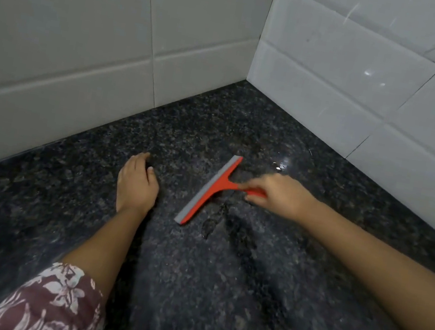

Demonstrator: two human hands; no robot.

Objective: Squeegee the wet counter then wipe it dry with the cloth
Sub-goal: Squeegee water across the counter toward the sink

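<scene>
Squeegee: red, with a grey rubber edge, lying low on the dark speckled tabletop near the corner where the 2 tiled walls meet. Its blade runs slantwise, from a near-left end to a far-right end. The handle branches off the middle towards the right, straight into the right hand, whose fingers are curled round it. That hand is the 1 doing the work.

The left hand rests on the tabletop to the left of the blade, clear of it, fingers relaxed and holding nothing. The rubber edge faces that hand.

Wet smears show on the handle side of the blade and nearer the camera, and a glint of water lies just beyond the far end. A stroke likely has to travel across the blade's long axis. Pulled back towards the right arm, it would sweep those smears. Pushed left, it would meet the resting hand. No cloth is in view.
</scene>
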